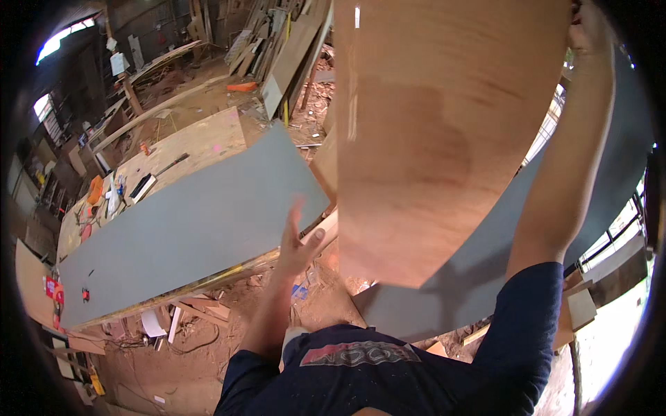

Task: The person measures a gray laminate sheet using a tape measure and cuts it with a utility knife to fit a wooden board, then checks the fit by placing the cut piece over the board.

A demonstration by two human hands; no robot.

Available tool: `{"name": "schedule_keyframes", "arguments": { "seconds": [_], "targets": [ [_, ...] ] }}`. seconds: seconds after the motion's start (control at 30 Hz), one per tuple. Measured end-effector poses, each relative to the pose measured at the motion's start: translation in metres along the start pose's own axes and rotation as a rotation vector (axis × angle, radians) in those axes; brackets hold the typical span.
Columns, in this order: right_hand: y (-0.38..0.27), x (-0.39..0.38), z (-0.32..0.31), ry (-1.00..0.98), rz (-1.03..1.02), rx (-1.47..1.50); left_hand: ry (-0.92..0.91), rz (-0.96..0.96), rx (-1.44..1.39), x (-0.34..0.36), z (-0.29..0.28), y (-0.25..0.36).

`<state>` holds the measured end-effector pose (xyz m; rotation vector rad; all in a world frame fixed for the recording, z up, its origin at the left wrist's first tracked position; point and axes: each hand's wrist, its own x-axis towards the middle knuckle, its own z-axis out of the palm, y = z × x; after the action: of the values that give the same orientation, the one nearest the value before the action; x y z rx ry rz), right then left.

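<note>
A tall reddish plywood panel point(444, 139) stands raised in the middle, filling much of the upper view. High at the right, my right hand point(586, 28) grips its edge, with the fingers partly out of view. My left hand point(302, 246) is open, fingers apart, near the corner of a grey sheet point(187, 222) lying on a wooden workbench point(208, 132), left of the panel's lower part. A second dark grey sheet point(472, 284) lies behind and below the panel, stretching up to the right under my raised arm.
Hand tools and an orange object point(96, 191) lie along the bench's left part. Boards point(291, 62) lean at the back. Offcuts point(201, 308), cables and debris cover the dirt floor point(236, 347). Pale panels and dark bars point(617, 256) stand at the right edge.
</note>
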<state>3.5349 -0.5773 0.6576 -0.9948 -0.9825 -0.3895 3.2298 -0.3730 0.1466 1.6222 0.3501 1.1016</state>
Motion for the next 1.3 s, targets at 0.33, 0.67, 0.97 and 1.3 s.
{"name": "schedule_keyframes", "arguments": {
  "seconds": [0.33, 0.67, 0.97, 1.3],
  "targets": [
    [0.141, -0.12, 0.229, 0.018, 0.461, 0.337, 0.192, -0.241, 0.056, -0.153, -0.166, 0.086],
    [0.139, -0.329, 0.5, -0.309, 0.722, 0.302, 0.594, -0.008, 0.604, -0.269, -0.385, 0.139],
    [0.075, -0.564, 0.604, -0.678, 0.804, 0.438, 0.916, -0.086, 0.714, -0.332, -0.498, 0.18],
    [0.02, -0.744, 0.72, -1.012, 0.908, 0.556, 1.091, -0.091, 1.382, -0.413, -0.66, 0.199]
  ]
}}
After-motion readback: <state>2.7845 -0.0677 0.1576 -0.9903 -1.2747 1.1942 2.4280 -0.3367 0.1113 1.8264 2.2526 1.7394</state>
